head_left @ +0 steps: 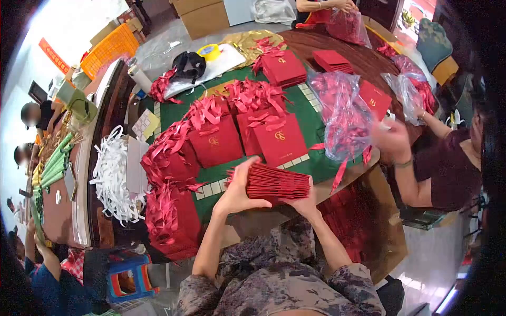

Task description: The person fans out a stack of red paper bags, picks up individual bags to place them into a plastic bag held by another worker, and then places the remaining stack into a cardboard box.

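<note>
A thick stack of red folded paper bags point(278, 183) is held edge-on at the near edge of the table. My left hand point(237, 190) grips its left end, thumb below and fingers above. At its right end my right hand point(304, 201) supports it from beneath, the fingers partly hidden by the stack. Just beyond lie red bags with gold lettering point(281, 138) and more red bags point(215, 142), topped by heaps of pink-red ribbons point(208, 111). Another ribboned pile point(171, 221) stands left of my left hand.
White paper strips point(117, 179) fill a box at left. A clear plastic bag of red items point(342, 113) lies at right, beside a co-worker's blurred hand point(392, 139). An open cardboard box point(387, 221) stands below the table's right edge. Yellow tape point(209, 51) lies behind.
</note>
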The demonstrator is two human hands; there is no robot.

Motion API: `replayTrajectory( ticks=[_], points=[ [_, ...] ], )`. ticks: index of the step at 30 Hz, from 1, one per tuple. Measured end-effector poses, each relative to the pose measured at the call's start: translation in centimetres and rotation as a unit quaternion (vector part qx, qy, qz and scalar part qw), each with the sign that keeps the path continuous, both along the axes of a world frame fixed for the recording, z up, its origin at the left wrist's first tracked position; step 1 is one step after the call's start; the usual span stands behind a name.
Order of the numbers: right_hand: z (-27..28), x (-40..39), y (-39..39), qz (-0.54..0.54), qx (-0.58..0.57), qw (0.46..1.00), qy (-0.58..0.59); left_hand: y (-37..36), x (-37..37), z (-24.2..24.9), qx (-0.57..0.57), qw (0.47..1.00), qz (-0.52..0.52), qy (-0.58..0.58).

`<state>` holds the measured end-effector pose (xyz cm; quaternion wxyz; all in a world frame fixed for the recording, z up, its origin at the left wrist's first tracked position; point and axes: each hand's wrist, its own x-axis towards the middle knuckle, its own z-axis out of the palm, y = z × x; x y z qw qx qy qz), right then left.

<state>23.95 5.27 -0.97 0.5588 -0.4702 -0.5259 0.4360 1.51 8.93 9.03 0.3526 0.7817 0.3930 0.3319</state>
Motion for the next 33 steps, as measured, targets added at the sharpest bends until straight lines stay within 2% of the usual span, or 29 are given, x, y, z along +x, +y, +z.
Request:
replayTrajectory(
  ticks=[2, 3, 5, 6, 9, 10, 11, 13, 15, 17, 18, 20, 24, 26, 27, 28, 29, 31, 33],
  points=[
    [-0.4, 0.1, 0.2, -0.01, 0.011, 0.999, -0.029, -0.9, 0.8, 2.7, 0.082, 0.995, 0.058, 0.022],
    [-0.5, 0.1, 0.2, -0.017, 0.021, 0.998, -0.058, -1.3, 1.5, 4.1, 0.078, 0.995, 0.054, 0.022],
    [0.5, 0.2, 0.5, -0.005, 0.018, 0.999, -0.031, -1.5, 3.2, 5.9, 0.176, 0.965, 0.059, 0.187],
    [0.6, 0.1, 0.2, 0.009, 0.02, 1.0, -0.003, -1.3, 3.8, 5.4, 0.193, 0.955, 0.056, 0.217],
    [-1.0, 0.0, 0.2, -0.018, 0.025, 0.999, -0.016, -0.7, 4.3, 3.5, 0.153, 0.956, 0.039, 0.249],
    [-1.5, -0.3, 0.4, 0.0, 0.034, 0.999, 0.033, -0.9, 4.4, 3.7, 0.138, 0.959, 0.046, 0.243],
    [-2.0, -0.2, 0.3, -0.007, 0.032, 0.999, 0.032, -0.7, 4.4, 3.6, 0.138, 0.96, 0.039, 0.242],
    [-1.6, 0.0, 0.1, -0.003, 0.032, 0.999, -0.035, -0.4, 4.5, 3.5, 0.151, 0.952, 0.033, 0.263],
    [-1.6, -0.3, 0.3, -0.011, 0.045, 0.999, -0.026, -0.4, 4.7, 3.7, 0.149, 0.953, 0.033, 0.263],
    [-2.4, -0.5, 0.2, 0.013, -0.011, 0.998, 0.057, -0.5, 4.7, 3.7, 0.139, 0.953, 0.038, 0.267],
    [-1.9, -0.5, 0.1, 0.01, -0.012, 0.998, 0.058, -0.6, 4.6, 3.8, 0.138, 0.953, 0.034, 0.268],
    [-0.7, -0.1, -0.1, -0.023, 0.061, 0.996, -0.058, -0.6, 4.7, 4.2, 0.127, 0.954, 0.029, 0.27],
    [0.1, -0.1, 0.1, -0.034, 0.1, 0.99, -0.094, -0.3, 4.2, 3.6, 0.114, 0.963, 0.024, 0.243],
    [-0.7, -0.1, 0.1, -0.024, 0.092, 0.994, -0.056, 0.4, 2.8, 2.8, 0.082, 0.988, -0.013, 0.129],
    [-0.5, -0.1, 0.2, -0.022, 0.092, 0.994, -0.051, 0.7, 1.8, 1.8, -0.007, 0.999, -0.027, -0.016],
    [-0.1, 0.0, 0.2, -0.016, 0.091, 0.994, -0.057, 0.9, 1.6, 0.9, -0.108, 0.979, 0.009, -0.173],
    [0.0, 0.1, 0.1, -0.011, 0.09, 0.994, -0.064, 1.0, 1.6, 0.2, -0.203, 0.922, 0.045, -0.325],
    [-0.5, 0.1, -0.2, -0.012, 0.064, 0.996, -0.066, 1.1, 1.6, -0.2, -0.109, 0.943, 0.094, -0.299],
    [-0.8, 0.1, -0.1, 0.002, 0.065, 0.997, -0.042, 1.3, 1.4, -2.0, -0.164, 0.903, 0.098, -0.384]
  ],
)
